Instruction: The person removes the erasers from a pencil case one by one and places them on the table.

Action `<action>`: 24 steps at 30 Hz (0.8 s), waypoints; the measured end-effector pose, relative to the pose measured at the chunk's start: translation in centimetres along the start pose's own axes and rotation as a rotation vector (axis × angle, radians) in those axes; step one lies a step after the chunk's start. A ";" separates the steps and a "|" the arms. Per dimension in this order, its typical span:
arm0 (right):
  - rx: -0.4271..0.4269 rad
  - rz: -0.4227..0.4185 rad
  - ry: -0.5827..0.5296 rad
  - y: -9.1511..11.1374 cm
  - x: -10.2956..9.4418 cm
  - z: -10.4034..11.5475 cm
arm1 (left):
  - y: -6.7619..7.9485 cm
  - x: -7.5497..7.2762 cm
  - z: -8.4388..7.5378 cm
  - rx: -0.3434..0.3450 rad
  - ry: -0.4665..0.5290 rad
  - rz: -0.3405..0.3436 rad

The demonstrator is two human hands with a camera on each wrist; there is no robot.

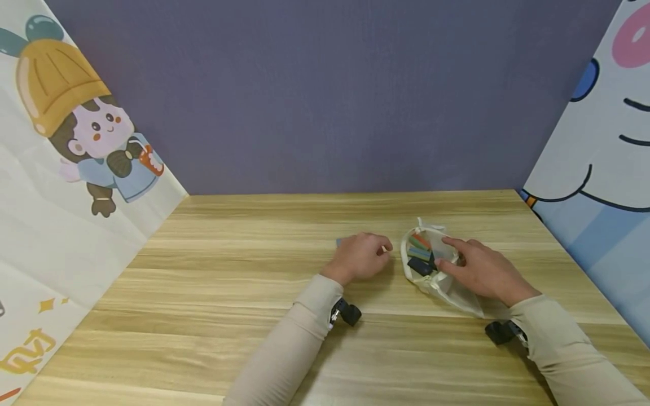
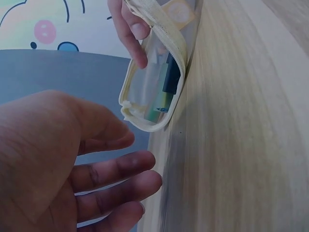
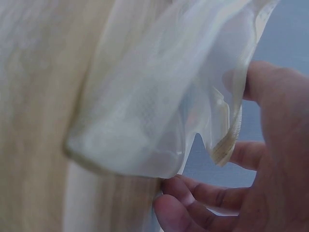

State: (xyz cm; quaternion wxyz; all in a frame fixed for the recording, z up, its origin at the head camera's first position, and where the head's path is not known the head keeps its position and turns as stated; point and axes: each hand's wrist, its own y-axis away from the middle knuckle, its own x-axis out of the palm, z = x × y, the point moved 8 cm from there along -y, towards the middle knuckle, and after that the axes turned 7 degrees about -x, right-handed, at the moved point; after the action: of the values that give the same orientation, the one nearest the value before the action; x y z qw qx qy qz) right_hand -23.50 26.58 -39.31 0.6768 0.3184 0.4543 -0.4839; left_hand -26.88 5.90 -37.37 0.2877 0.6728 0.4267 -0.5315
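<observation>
Head cam has a see-through pouch with a cream zip rim (image 1: pixel 454 291) sitting on the wooden tabletop (image 1: pixel 203 293), right of centre, closer to the back edge than the front. Right hand (image 1: pixel 479 269) has it by the mouth, thumb and fingers bent around the rim, and the opening gapes toward the left edge. Inside you can spot a chunky black item (image 1: pixel 420 267) plus some orange, green and blue strips (image 1: pixel 419 246), too small to say what. Left hand (image 1: pixel 361 256) is just left of the pouch, not touching it, fingers spread a bit and loosely bent; left wrist view shows nothing in it. Some blue thing (image 1: pixel 339 241) pokes out behind that hand, mostly hidden.
</observation>
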 end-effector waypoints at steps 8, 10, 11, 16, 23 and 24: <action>-0.006 -0.009 0.002 0.1 -0.3 0.1 | -0.2 -0.1 -0.8 0.042 0.001 0.001; -0.007 -0.013 0.002 0.0 -0.4 0.1 | -0.3 -0.2 -1.0 0.042 -0.005 -0.009; -0.007 -0.014 0.001 0.0 -0.4 0.1 | -0.4 -0.3 -1.1 0.042 -0.013 -0.012; -0.011 -0.017 0.013 0.0 -0.4 0.1 | -0.5 -0.3 -1.5 0.035 -0.014 0.004; -0.038 -0.019 0.002 0.1 -0.3 0.6 | -0.7 0.0 -1.9 0.015 0.060 0.009; -0.038 -0.016 -0.002 0.1 -0.2 0.6 | -0.7 0.1 -2.1 0.015 0.063 0.011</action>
State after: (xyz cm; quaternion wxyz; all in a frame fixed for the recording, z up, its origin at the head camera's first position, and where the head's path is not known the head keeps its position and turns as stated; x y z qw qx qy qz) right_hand -23.29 26.15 -38.87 0.6791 0.3013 0.4655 -0.4810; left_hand -26.50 7.96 -36.83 0.2720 0.6936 0.4279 -0.5118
